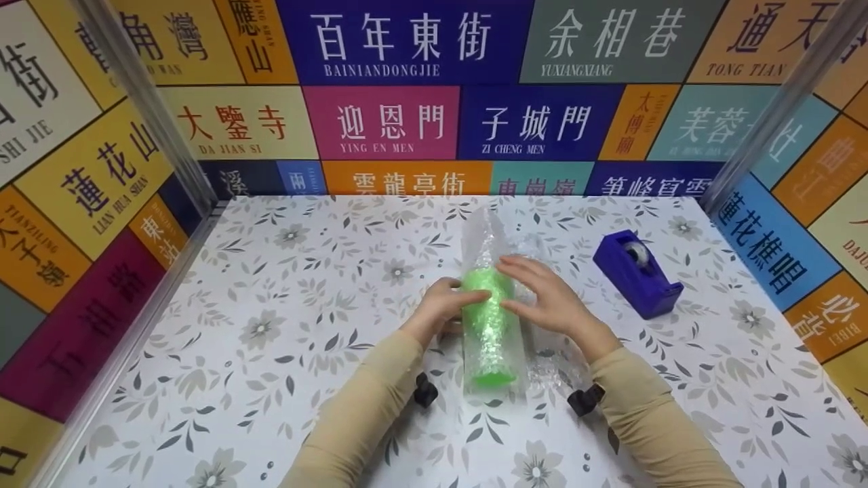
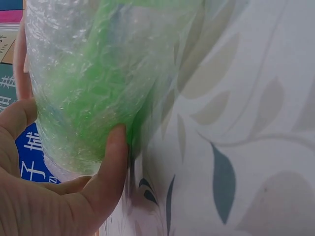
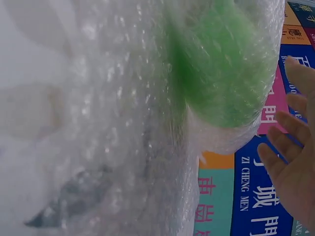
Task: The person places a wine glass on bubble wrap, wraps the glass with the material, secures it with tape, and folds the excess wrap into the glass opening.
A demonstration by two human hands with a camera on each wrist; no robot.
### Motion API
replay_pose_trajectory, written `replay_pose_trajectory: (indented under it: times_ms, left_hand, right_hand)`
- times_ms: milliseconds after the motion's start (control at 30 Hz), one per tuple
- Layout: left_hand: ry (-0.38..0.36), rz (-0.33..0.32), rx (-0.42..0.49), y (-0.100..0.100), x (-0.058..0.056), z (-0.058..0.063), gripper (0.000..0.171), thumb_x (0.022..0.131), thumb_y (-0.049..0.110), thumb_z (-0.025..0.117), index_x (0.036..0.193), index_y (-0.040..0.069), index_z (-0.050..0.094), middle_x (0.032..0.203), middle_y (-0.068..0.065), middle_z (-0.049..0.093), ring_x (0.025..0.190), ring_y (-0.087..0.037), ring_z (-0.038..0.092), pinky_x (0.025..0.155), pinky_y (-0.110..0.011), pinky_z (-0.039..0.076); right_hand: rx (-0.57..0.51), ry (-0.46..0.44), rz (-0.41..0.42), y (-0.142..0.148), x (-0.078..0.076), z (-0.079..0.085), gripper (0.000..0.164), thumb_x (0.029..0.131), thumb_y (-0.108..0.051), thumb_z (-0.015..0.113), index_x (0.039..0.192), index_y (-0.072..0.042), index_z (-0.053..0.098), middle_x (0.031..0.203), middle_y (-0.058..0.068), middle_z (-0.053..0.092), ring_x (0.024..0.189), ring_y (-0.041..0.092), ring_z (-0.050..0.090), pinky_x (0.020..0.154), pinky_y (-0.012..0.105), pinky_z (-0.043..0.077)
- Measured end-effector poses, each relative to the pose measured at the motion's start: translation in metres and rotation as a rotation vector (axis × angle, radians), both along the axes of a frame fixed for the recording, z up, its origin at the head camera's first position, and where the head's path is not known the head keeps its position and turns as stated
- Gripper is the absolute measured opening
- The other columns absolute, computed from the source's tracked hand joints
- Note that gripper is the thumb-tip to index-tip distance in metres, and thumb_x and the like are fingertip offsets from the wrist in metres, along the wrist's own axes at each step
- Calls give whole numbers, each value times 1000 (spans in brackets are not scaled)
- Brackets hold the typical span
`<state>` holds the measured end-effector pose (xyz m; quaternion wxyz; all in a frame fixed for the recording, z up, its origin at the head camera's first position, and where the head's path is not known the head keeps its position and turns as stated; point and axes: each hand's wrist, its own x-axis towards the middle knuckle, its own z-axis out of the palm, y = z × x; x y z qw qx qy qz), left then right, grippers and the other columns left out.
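A bright green, roughly cylindrical object (image 1: 489, 318) lies lengthwise on the table, rolled in clear bubble wrap (image 1: 483, 234); its exact kind is hidden by the wrap. Beyond its far end the wrap sticks out, and a loose part spreads to the right. My left hand (image 1: 441, 308) holds the bundle from the left, thumb across its top; in the left wrist view the thumb (image 2: 115, 152) presses on the wrap. Over the right side hovers my right hand (image 1: 553, 298), fingers spread. In the right wrist view its fingers (image 3: 290, 128) stand apart from the bundle.
To the right of the bundle stands a blue tape dispenser (image 1: 627, 281) with a roll of clear tape (image 1: 637, 255). The table (image 1: 325, 264) has a floral cover. Panels with street-name signs (image 1: 380, 122) enclose it at the back and sides.
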<state>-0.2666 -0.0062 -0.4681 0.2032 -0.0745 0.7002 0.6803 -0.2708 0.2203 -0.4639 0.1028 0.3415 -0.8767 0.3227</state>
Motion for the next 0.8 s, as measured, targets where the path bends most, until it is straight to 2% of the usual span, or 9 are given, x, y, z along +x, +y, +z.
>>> replay_pose_trajectory:
  times_ms: [33,100,233,600,800]
  left_hand:
    - [1,-1,-3,0,0,0,92,75,34,86,144,-1,38,122,-15,57,93,-30,67,76,-41,59]
    - [3,-6,-3,0,0,0,92,75,34,86,145,-1,38,123,-15,56,93,-30,67,76,-42,59]
    - [-3,-13,24,-1,0,0,91,77,33,85,144,-2,36,124,-16,55,93,-31,67,77,-43,59]
    - [8,-41,1,-2,3,-1,96,75,41,86,144,-4,37,122,-16,57,99,-31,65,79,-42,58]
    - [-10,-56,49,-1,2,-1,92,77,38,84,145,-3,36,121,-17,58,101,-33,65,81,-45,58]
  right_hand:
    - [43,35,38,0,1,1,62,90,-30,74,145,-11,52,151,10,44,140,31,37,114,53,29]
    - [91,46,101,-2,2,3,63,90,-35,73,145,-12,51,153,9,42,142,31,34,115,54,26]
    - [141,41,156,-2,2,2,64,89,-39,72,144,-11,53,153,7,42,143,31,32,116,52,24]
    - [95,88,221,8,-4,-2,63,81,-26,81,136,-6,59,148,14,47,139,36,37,113,54,29]
    - [79,94,241,14,-4,-5,64,78,-22,82,135,-4,60,148,16,47,138,38,38,113,53,29]
